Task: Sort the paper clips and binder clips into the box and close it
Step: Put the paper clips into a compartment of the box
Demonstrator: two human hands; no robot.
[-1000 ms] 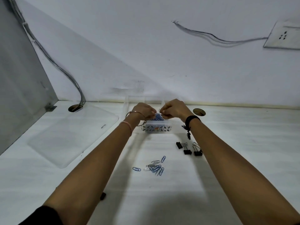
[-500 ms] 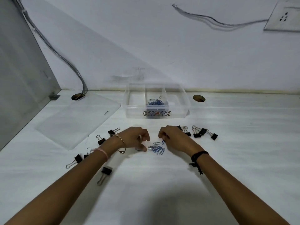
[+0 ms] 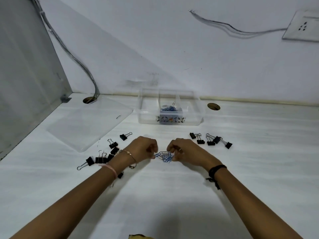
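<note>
Both hands have closed further on the loose paper clips (image 3: pixel 164 156) since half a second ago, when the fingers only bracketed the pile, and the head view has drawn nearer. Left hand (image 3: pixel 144 149) pinches a clip at the pile's nine o'clock edge; right hand (image 3: pixel 183 151) curls over its three o'clock side, fingertips gathering several clips. Step in hand, by my judgement: collecting the remaining paper clips for the box (image 3: pixel 170 121), which stands open at twelve o'clock with clips already in its middle compartment. Next move calls for a firm pinch and a lift clear of the bench (image 3: pixel 172 195), then a carry over the near wall. Binder clips lie untouched in two groups, one at nine o'clock (image 3: pixel 103 156), one at two o'clock (image 3: pixel 211 140). Lid (image 3: pixel 86 125) rests flat at ten o'clock. Path from pile to box is open; both groups lie just beside the wrists and could be swept aside.
</note>
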